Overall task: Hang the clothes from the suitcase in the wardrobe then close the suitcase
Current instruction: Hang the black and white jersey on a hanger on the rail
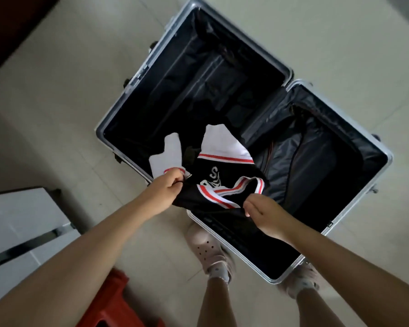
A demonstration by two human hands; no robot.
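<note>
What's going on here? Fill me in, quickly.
A person stands over an open suitcase lying flat on the floor and holds a black top with white sleeves and red-and-white trim above it. The left hand pinches one shoulder, and the right hand grips the striped collar. Both halves of the suitcase show dark lining; whether more clothes remain inside is hard to tell. Nothing is hung yet and no wardrobe is in view.

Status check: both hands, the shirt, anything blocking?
Left hand and right hand each grip the black shirt. Shirt lifted over open suitcase. Nothing blocking.
</note>
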